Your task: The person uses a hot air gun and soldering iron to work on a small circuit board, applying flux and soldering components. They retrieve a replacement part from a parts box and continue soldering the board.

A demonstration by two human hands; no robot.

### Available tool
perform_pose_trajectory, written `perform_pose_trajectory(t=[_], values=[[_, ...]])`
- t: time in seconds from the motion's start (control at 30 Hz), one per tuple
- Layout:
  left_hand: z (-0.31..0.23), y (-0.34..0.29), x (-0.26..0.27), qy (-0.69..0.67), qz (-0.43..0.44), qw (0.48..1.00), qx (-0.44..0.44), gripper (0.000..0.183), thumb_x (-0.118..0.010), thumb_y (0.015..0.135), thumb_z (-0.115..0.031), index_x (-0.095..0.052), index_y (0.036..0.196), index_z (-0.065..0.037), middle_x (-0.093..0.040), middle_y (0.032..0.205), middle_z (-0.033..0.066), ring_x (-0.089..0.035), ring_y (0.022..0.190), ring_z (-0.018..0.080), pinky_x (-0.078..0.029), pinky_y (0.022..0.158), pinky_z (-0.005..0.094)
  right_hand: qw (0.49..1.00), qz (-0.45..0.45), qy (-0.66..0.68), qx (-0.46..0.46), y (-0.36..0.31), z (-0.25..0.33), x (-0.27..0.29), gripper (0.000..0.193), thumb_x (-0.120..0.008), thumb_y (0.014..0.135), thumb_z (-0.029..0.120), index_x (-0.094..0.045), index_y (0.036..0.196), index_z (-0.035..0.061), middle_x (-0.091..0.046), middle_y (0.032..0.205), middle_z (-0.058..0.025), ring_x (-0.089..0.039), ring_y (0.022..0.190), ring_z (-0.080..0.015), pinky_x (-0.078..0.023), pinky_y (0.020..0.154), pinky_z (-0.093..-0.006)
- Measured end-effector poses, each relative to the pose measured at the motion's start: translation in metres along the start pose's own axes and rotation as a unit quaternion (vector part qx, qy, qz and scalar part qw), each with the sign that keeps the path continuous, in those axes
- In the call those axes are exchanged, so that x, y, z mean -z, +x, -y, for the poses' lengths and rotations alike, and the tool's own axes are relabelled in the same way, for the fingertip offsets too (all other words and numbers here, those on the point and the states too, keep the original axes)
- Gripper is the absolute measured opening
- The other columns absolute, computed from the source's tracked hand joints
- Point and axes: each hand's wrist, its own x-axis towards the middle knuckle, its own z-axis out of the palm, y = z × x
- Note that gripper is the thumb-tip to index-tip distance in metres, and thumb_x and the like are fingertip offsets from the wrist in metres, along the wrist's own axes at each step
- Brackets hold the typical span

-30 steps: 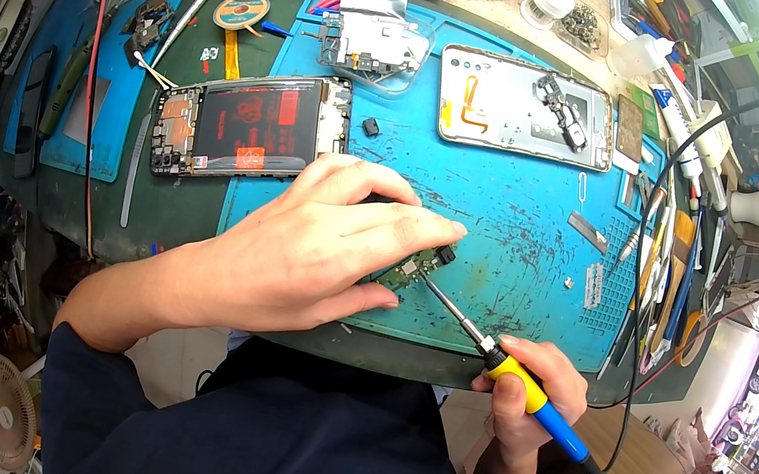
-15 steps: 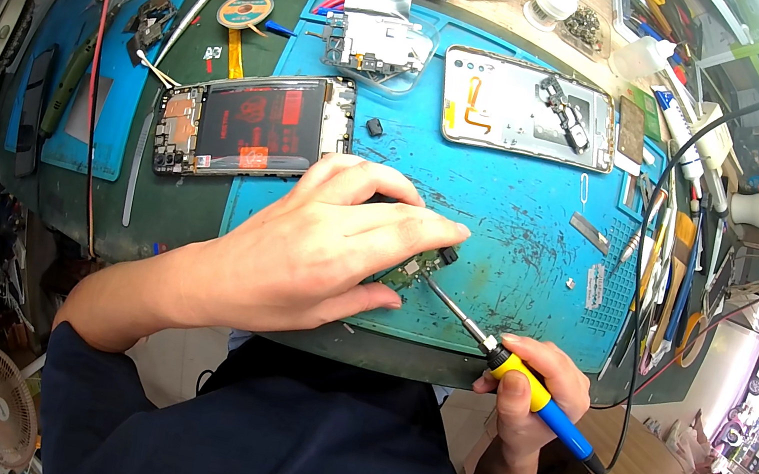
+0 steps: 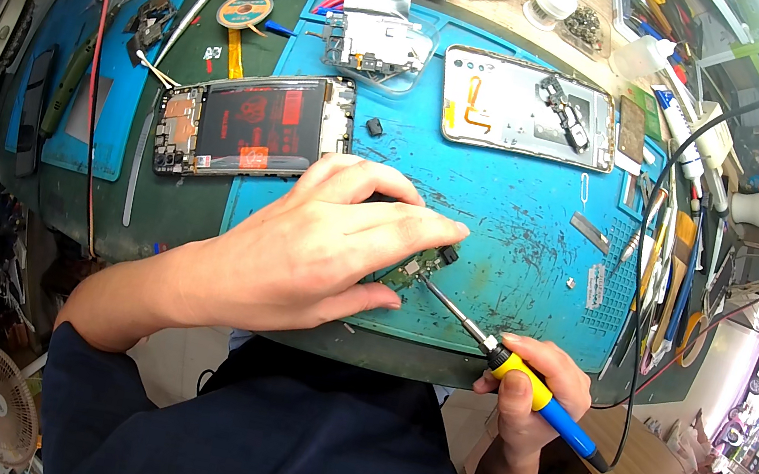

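A small green circuit board [image 3: 409, 273] with a black block on its far corner lies low over the blue mat, partly covered by my left hand [image 3: 328, 238]. The fingers of that hand reach across the board and the thumb is at its near side, holding it. Gripped between the thumb and fingers of my right hand [image 3: 530, 391] is a soldering iron [image 3: 525, 380] with a yellow and blue handle. Its metal tip points up and left and meets the board's near right edge; whether it touches is too small to tell.
An opened phone [image 3: 256, 129] lies to the left, its black battery showing. Farther back are a phone back shell [image 3: 524, 110] and a clear box [image 3: 377, 49] with metal parts. The iron's black cable [image 3: 635, 313] runs along the right, beside tweezers and brushes.
The soldering iron's tip has shifted very slightly along the board's edge. My left hand and the board stay practically still.
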Motion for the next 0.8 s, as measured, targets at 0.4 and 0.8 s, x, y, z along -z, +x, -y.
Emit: perform_pose_trajectory(t=[0.4, 0.8], values=[[0.0001, 0.0002, 0.0005, -0.003, -0.002, 1.000, 0.002, 0.075, -0.087, 0.069, -0.012, -0.060, 0.139, -0.009, -0.066, 0.123, 0.0042, -0.056, 0.117, 0.0251, -0.040, 0.099, 0.0414, 1.000, -0.001, 0.014, 0.000, -0.0003, -0.0017, 0.0011, 0.033, -0.075, 0.093, 0.029, -0.075, 0.107, -0.0007, -0.070, 0.070, -0.0075, -0.068, 0.062, -0.0147, -0.051, 0.058, -0.0249], [0.0002, -0.0005, 0.0013, -0.006, -0.001, 1.000, 0.002, 0.075, -0.087, 0.069, -0.013, -0.060, 0.139, -0.008, -0.066, 0.123, 0.0046, -0.056, 0.118, 0.0253, -0.041, 0.099, 0.0414, 1.000, 0.003, -0.004, 0.014, -0.0011, -0.0029, 0.0023, 0.032, -0.075, 0.093, 0.029, -0.074, 0.107, 0.0002, -0.071, 0.071, -0.0072, -0.069, 0.063, -0.0147, -0.051, 0.059, -0.0247]])
